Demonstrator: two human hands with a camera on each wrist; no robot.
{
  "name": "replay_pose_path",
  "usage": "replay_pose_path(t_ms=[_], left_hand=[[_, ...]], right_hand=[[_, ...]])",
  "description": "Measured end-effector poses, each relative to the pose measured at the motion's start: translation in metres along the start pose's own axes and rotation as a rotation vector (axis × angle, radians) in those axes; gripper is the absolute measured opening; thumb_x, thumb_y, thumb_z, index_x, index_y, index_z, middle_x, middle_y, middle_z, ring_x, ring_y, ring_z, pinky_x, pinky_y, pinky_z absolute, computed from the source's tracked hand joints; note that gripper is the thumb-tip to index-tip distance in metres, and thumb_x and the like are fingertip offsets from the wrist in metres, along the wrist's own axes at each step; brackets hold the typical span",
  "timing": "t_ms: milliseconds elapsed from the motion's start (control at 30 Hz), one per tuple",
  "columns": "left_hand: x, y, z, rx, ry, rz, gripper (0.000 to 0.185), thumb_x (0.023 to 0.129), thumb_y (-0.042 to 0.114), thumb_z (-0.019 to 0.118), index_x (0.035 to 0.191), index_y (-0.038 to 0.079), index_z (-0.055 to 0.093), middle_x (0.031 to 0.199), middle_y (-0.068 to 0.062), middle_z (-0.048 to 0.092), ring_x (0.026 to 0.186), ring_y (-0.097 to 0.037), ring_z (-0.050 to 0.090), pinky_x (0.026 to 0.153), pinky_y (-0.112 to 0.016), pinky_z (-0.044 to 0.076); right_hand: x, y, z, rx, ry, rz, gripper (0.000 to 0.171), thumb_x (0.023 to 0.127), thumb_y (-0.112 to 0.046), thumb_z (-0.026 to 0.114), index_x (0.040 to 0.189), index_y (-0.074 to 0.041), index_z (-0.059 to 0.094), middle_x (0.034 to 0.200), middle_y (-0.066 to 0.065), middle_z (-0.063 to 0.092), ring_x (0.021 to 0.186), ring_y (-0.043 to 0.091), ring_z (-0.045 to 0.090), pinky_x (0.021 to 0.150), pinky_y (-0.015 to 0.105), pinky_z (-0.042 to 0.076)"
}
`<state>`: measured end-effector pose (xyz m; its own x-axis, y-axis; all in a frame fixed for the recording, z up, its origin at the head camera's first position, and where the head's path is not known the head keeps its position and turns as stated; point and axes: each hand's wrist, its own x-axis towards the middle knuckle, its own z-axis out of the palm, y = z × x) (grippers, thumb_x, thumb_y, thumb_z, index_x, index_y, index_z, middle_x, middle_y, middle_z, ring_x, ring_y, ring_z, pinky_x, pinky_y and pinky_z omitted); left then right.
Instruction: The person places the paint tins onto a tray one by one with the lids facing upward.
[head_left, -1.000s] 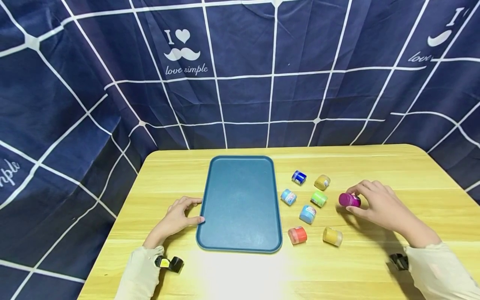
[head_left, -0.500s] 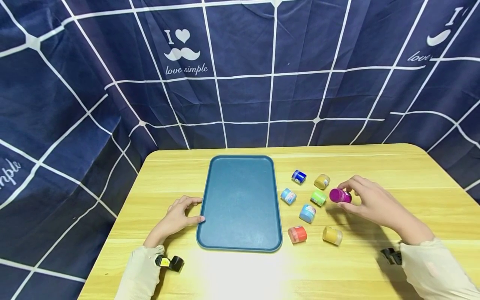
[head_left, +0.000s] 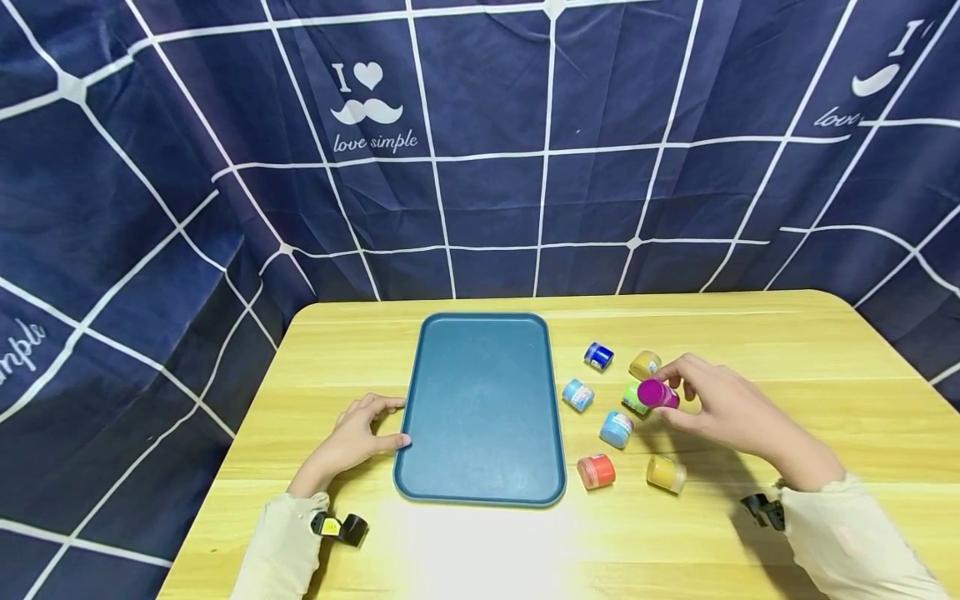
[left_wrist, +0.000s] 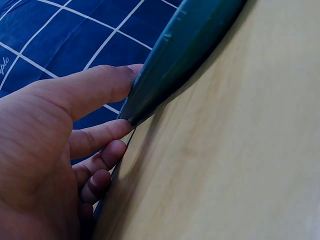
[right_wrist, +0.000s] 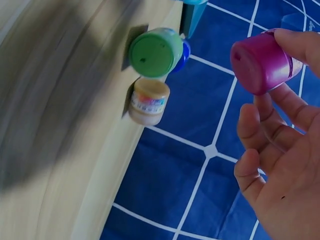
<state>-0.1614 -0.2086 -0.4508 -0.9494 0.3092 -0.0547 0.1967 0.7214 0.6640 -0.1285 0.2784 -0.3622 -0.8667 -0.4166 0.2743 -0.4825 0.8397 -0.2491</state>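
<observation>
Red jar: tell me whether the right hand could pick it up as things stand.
Probably not yet: the right hand already holds the purple jar, so it seems occupied, though nothing covers the red jar.

- Head view: high up, looking forward and down over the tray.
- Left wrist view: very close to the tray's left edge.
- Right wrist view: right of the tray; both it and head see the purple jar.
</observation>
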Motion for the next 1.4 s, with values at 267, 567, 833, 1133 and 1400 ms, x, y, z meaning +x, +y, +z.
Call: replay_pose_path(t_ms=[267, 567, 833, 1133, 1400], left_hand=[[-0.002, 0.001, 0.001, -0.014, -0.005, -0.002, 0.059, 0.078, 0.038, 0.078, 0.129, 0.014, 0.06, 0.107, -0.001, 0.057, 0.096, -0.02, 0.042, 0.086, -0.036, 0.03], [-0.002, 0.001, 0.003, -0.008, -0.012, 0.007, 0.06, 0.078, 0.04, 0.078, 0.129, 0.014, 0.06, 0.11, -0.001, 0.058, 0.095, -0.018, 0.042, 0.085, -0.035, 0.03], [-0.002, 0.0, 0.002, -0.015, -0.01, -0.003, 0.06, 0.078, 0.039, 0.078, 0.129, 0.013, 0.061, 0.105, -0.001, 0.056, 0.093, -0.019, 0.04, 0.083, -0.035, 0.029], [-0.002, -0.001, 0.001, -0.019, -0.007, 0.0, 0.06, 0.078, 0.038, 0.078, 0.13, 0.013, 0.06, 0.101, 0.0, 0.054, 0.091, -0.019, 0.039, 0.082, -0.035, 0.028], [0.0, -0.001, 0.0, -0.019, -0.002, 0.0, 0.06, 0.078, 0.039, 0.078, 0.13, 0.015, 0.06, 0.11, -0.002, 0.058, 0.097, -0.02, 0.042, 0.087, -0.037, 0.029]], right_hand=[[0.006, -0.011, 0.003, 0.047, -0.047, 0.0, 0.034, 0.074, -0.022, 0.082, 0.099, -0.013, 0.062, 0.078, -0.01, 0.052, 0.066, 0.002, 0.043, 0.055, 0.02, 0.037], [0.011, -0.027, 0.008, 0.094, -0.095, -0.031, 0.032, 0.076, -0.023, 0.08, 0.1, -0.013, 0.061, 0.074, -0.013, 0.055, 0.062, -0.003, 0.041, 0.054, 0.019, 0.037], [0.023, -0.047, 0.011, 0.103, -0.178, -0.042, 0.03, 0.079, -0.025, 0.076, 0.102, -0.013, 0.061, 0.072, -0.012, 0.055, 0.06, -0.004, 0.041, 0.055, 0.019, 0.039], [0.034, -0.064, 0.021, 0.097, -0.195, -0.106, 0.028, 0.078, -0.026, 0.074, 0.101, -0.02, 0.059, 0.072, -0.014, 0.054, 0.062, -0.003, 0.042, 0.058, 0.019, 0.038], [0.041, -0.072, 0.03, 0.129, -0.23, -0.121, 0.026, 0.078, -0.025, 0.074, 0.099, -0.02, 0.059, 0.081, -0.012, 0.061, 0.074, 0.008, 0.055, 0.067, 0.022, 0.045]])
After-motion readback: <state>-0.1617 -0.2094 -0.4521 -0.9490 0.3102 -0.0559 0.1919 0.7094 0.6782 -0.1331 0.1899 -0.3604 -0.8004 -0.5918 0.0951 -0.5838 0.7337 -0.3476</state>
